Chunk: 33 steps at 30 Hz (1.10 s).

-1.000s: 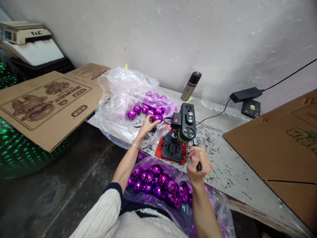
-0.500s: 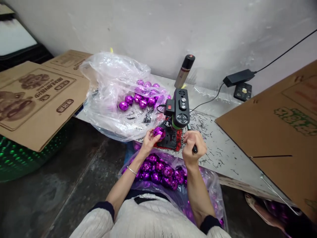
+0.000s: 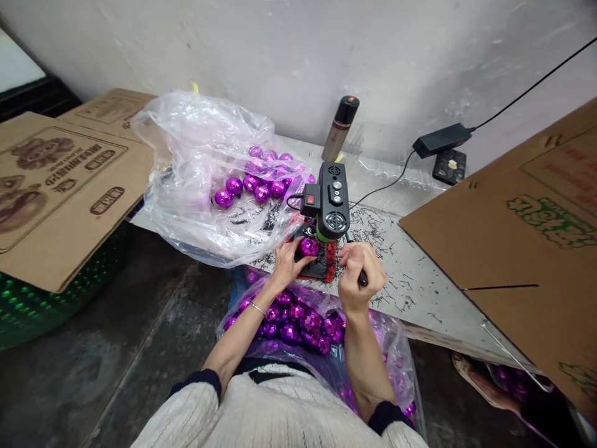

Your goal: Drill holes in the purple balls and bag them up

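Between the thumb and fingers of my left hand is a shiny purple faceted ball. The ball is at the base of a small black bench press machine, close under its green-ringed head. My right hand is wrapped round the machine's black-ended lever handle at its right side. In front of my body a clear plastic bag holds several more purple balls. Red material shows under the machine's base.
A second clear bag with several purple balls lies left on the white table. Black scraps litter the tabletop. A spray can and a power adapter are behind. Cardboard boxes flank both sides.
My left hand has carried the purple ball rightward, in under the machine's head. My right hand stays on the lever handle. The whole view has shifted slightly.
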Motion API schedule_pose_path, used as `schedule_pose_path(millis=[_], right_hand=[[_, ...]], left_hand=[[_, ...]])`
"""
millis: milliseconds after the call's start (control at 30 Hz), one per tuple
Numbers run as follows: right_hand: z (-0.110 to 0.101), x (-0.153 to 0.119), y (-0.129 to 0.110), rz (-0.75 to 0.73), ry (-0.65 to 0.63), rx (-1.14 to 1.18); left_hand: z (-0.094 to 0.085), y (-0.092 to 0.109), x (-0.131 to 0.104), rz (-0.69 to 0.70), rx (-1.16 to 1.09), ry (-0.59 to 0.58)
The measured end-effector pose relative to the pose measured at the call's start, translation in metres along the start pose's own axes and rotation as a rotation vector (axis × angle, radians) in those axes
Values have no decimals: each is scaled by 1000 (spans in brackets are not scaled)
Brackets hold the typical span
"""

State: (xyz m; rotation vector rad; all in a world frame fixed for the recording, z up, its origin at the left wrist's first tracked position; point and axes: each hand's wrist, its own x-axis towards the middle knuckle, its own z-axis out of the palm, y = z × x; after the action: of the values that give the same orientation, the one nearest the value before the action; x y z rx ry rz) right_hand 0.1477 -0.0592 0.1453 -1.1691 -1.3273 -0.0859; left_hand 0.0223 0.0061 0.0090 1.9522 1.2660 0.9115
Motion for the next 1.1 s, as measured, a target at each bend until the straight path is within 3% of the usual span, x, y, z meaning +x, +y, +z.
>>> schedule_pose_path(millis=[200, 433, 567, 800, 1100], right_hand=[[0, -3, 1, -6, 1, -9], [-3, -5, 2, -18, -26, -20], [-3, -15, 10, -67, -24, -43], [6, -45, 42, -231, 6, -77], [14, -60, 58, -204, 75, -47]], left_hand=[[-3, 0, -1, 134, -14, -39], [16, 4, 4, 21, -192, -9], [12, 3, 4, -37, -226, -74], [12, 0, 4, -55, -242, -80], [12, 1, 1, -17, -261, -72]])
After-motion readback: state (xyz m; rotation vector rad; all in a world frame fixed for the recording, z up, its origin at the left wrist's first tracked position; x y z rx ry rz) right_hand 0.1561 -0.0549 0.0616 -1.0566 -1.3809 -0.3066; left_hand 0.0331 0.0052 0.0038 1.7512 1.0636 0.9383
